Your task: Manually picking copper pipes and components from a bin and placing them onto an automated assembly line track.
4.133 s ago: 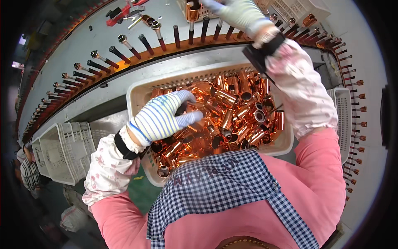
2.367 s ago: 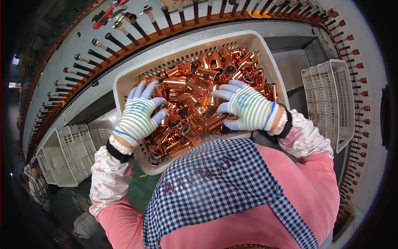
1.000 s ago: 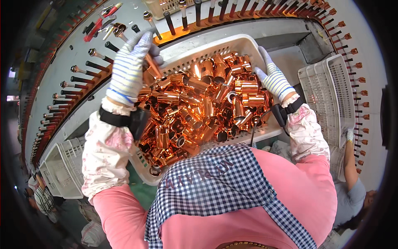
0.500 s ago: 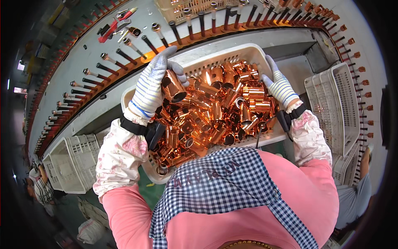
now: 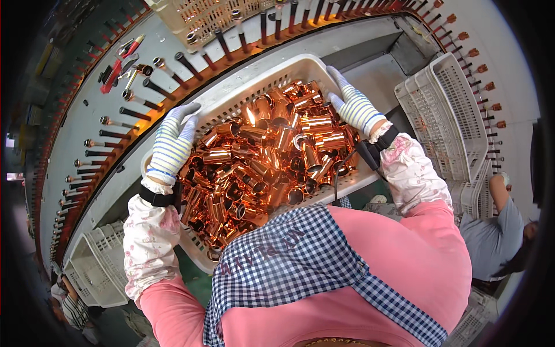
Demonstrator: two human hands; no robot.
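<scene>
A white perforated plastic basket (image 5: 231,105) before me is heaped with shiny copper tube fittings (image 5: 263,156). My left hand (image 5: 173,141), in a blue-striped white glove with grey fingertips, straddles the rim at the basket's left end. Its thumb is on the inner side and its fingers lie along the outside. At the right end, my right hand (image 5: 359,107) in a matching glove grips the rim the same way, thumb inward. Neither hand has a fitting in it. The outer fingers of both hands are partly hidden.
Beyond the basket curves an orange-edged rack (image 5: 248,55) of upright rods, some copper-topped. Red-handled tools (image 5: 118,72) lie on the grey bench behind. White crates (image 5: 442,113) are stacked at right, others (image 5: 98,263) at lower left. A co-worker in grey (image 5: 491,231) is at far right.
My left hand has let go of a copper fitting and moved to the basket's left rim. My right hand stays at the right rim. The whole view has shifted and turned.
</scene>
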